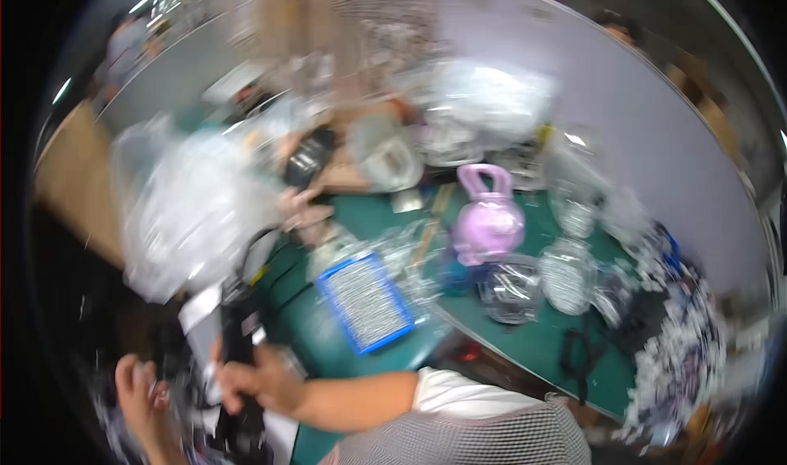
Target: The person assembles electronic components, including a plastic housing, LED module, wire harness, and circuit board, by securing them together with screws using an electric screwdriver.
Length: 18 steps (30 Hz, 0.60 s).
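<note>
Small silvery pieces (361, 299) are contained in a blue-rimmed tray (385, 339); bare green table (307, 326) is exposed left of it, with the near edge visible rightward. A long black object (239, 326) is overlapped by the right hand (266, 379), its grip blurred; the left hand (147, 403) is seen farther left, fingers curled, any pinch indeterminable.

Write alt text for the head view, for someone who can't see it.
Blurred downward view of a person's right hand at a long black object, with the left hand farther left, its fingers curled. On the cluttered green table are a blue-framed rectangle and a pink kettlebell-shaped item; a clear plastic bag bulges at left.
</note>
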{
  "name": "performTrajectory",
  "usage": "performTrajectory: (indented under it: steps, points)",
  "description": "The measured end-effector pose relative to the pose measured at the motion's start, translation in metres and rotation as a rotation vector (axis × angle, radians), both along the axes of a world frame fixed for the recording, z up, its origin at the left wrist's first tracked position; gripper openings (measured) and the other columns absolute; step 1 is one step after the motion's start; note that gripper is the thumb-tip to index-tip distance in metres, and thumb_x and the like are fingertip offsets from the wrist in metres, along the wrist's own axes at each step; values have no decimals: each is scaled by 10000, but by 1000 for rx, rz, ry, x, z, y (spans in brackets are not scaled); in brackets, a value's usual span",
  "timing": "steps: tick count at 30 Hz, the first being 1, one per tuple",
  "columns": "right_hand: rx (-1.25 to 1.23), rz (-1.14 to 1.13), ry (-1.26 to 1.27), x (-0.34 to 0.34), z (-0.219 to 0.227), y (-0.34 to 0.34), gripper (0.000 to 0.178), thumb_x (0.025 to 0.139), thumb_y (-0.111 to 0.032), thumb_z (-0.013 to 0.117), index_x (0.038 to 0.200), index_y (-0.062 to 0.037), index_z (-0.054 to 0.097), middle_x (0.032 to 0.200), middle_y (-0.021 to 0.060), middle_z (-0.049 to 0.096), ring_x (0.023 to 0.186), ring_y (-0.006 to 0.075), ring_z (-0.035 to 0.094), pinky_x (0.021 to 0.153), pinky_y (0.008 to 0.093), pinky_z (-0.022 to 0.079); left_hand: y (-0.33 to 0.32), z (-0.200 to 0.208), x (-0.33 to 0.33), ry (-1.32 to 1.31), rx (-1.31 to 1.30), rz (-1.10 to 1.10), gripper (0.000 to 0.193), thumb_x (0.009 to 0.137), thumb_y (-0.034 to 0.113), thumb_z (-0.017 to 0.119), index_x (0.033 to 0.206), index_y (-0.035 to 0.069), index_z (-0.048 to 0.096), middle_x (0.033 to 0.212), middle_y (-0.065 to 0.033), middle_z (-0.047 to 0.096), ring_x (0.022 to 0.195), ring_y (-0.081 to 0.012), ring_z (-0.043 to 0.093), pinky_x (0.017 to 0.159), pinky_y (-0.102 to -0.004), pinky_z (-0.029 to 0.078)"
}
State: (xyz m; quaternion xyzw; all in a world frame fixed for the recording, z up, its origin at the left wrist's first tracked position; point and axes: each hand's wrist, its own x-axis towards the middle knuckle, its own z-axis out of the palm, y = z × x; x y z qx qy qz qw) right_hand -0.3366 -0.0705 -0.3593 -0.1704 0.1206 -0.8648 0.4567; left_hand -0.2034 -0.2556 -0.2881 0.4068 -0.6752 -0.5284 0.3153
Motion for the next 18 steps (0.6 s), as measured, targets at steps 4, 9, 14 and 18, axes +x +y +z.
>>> performTrajectory:
  steps: [4, 9, 14, 18]
  points:
    - [-13, -158, 19, -11, -13, 1, 311, 841, -201, 600, 1090, -91, 449, 664, 90, 528, 516, 213, 523, 523, 361, 482, 20, -15, 5, 1, 43, -6, 189, 796, 64, 645, 943, 70, 527, 862, -30, 585, 790, -120, 605, 596, -242, 489]
    - [-225, -104, 144, -11, -15, -3, 448, 893, -437, 577, 1109, -64, 455, 715, 35, 500, 578, 159, 526, 529, 331, 468, 42, -28, 58, -392, -461, -144, 104, 723, 60, 719, 805, 24, 667, 773, -70, 625, 761, -199, 596, 703, -297, 458]
    - [-236, -47, 166, -13, -15, -8, 520, 898, -468, 568, 1171, -43, 441, 756, 54, 527, 581, 175, 544, 564, 335, 493, 63, -61, 84, -553, -872, -131, 146, 644, 111, 758, 716, 84, 634, 724, -63, 595, 730, -263, 564, 703, -378, 414]
    - [-232, -29, 189, -13, -19, -12, 532, 903, -465, 561, 1190, -34, 439, 770, 61, 525, 593, 176, 546, 586, 339, 491, 72, -87, 83, -580, -983, -69, 149, 632, 120, 764, 684, 102, 626, 770, -27, 591, 817, -253, 555, 743, -393, 390]
